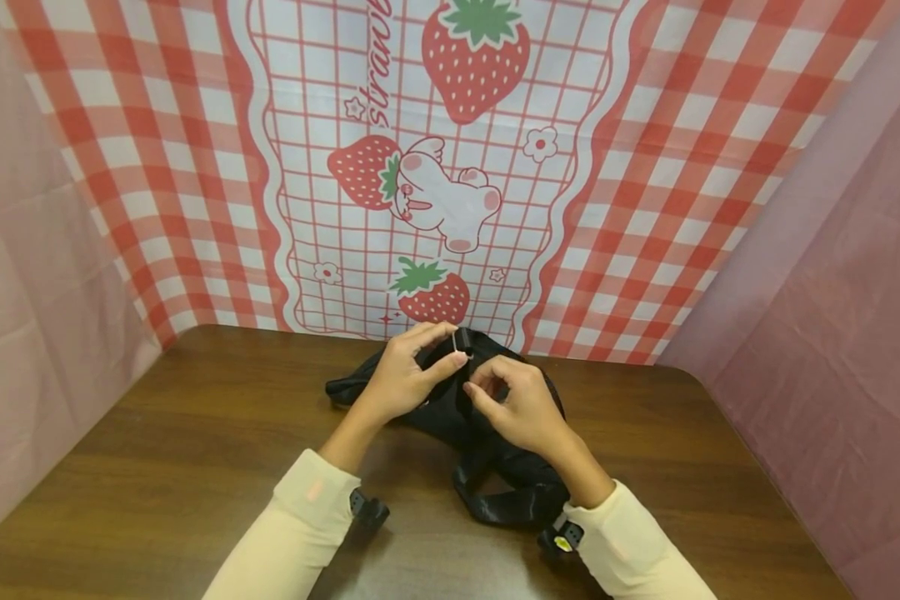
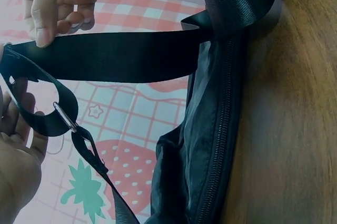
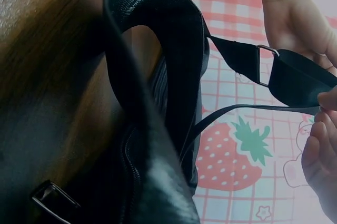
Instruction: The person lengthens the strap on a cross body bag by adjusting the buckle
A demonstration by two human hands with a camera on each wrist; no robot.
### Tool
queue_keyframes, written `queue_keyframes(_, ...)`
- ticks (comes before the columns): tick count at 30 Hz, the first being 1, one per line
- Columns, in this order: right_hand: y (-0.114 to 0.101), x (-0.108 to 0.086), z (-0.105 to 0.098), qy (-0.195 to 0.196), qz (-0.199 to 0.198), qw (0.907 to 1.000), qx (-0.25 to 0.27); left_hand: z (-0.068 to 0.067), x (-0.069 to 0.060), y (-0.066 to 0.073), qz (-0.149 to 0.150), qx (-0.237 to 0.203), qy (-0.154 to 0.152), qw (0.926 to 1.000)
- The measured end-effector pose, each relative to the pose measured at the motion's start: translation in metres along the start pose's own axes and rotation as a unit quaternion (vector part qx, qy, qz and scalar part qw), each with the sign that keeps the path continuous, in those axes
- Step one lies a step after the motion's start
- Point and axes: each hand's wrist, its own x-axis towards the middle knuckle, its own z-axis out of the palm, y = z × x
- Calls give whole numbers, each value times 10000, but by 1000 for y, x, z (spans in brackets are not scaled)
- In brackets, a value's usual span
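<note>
A black bag [image 1: 450,417] with a zipper [image 2: 218,145] lies on the wooden table. My left hand [image 1: 401,379] holds the upper end of its webbing strap [image 2: 121,58], thumb and fingers on either side of a dark loop. To its right, my right hand [image 1: 521,404] pinches the same strap between thumb and curled fingers. The strap is raised off the bag between the hands. A metal slider [image 3: 266,66] sits on the strap, below the folded loop. Part of my left fingers is hidden behind the strap in the left wrist view.
A wide black handle [image 1: 502,504] loops toward me on the wooden table [image 1: 232,467]. Another metal buckle [image 3: 52,200] shows in the right wrist view. Behind stands a red-and-white checked cloth [image 1: 645,167] with strawberries; pink curtains [image 1: 832,333] flank the table.
</note>
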Motion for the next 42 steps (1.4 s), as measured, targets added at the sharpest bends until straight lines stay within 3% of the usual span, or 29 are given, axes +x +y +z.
queue_keyframes(7,0,0,1,-187,7,9998,-16,-4,1,0,-145,-9,44,9999)
queue_keyframes(19,0,1,2,28,-19,9998,-171,-3,1,-1,21,-105,19,9999)
queue_keyframes(42,2,-1,1,-224,-134,9996,-140,-1,0,-6,175,-72,4,9998)
